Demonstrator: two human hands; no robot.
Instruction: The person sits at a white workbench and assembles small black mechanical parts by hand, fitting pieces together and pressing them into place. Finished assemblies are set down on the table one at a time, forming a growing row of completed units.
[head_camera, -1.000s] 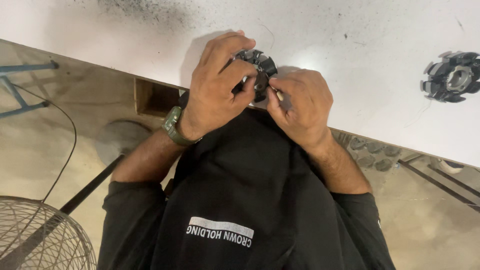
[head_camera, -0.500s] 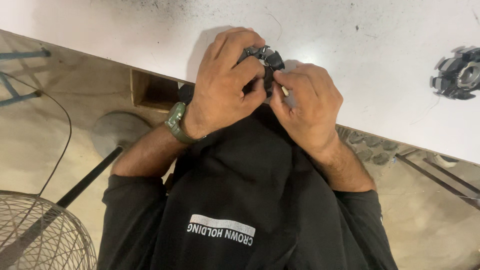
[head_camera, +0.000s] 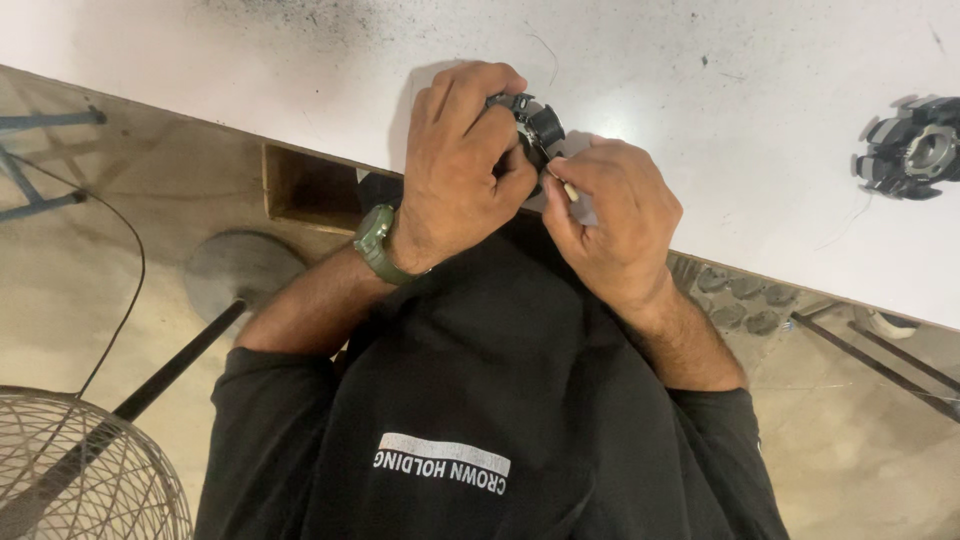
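My left hand (head_camera: 460, 165), with a green watch on its wrist, is closed around a small black round part (head_camera: 532, 128) with ribbed lobes, held just above the white table (head_camera: 700, 90) near its front edge. My right hand (head_camera: 610, 215) pinches a thin pale stick-like tool (head_camera: 567, 188) whose tip meets the underside of the black part. Most of the part is hidden by my left fingers. Both hands touch each other over the part.
A second black-and-grey wheel-like part (head_camera: 910, 150) lies on the table at the far right. Below the table edge are a wooden box opening (head_camera: 305, 190), a fan stand base (head_camera: 240, 270), a wire fan guard (head_camera: 80, 470) and metal bars (head_camera: 880, 360).
The hands and the part have stayed together, and the left fingers shifted slightly around the part. The view drifted a little, so the wheel at the right sits nearer the frame edge.
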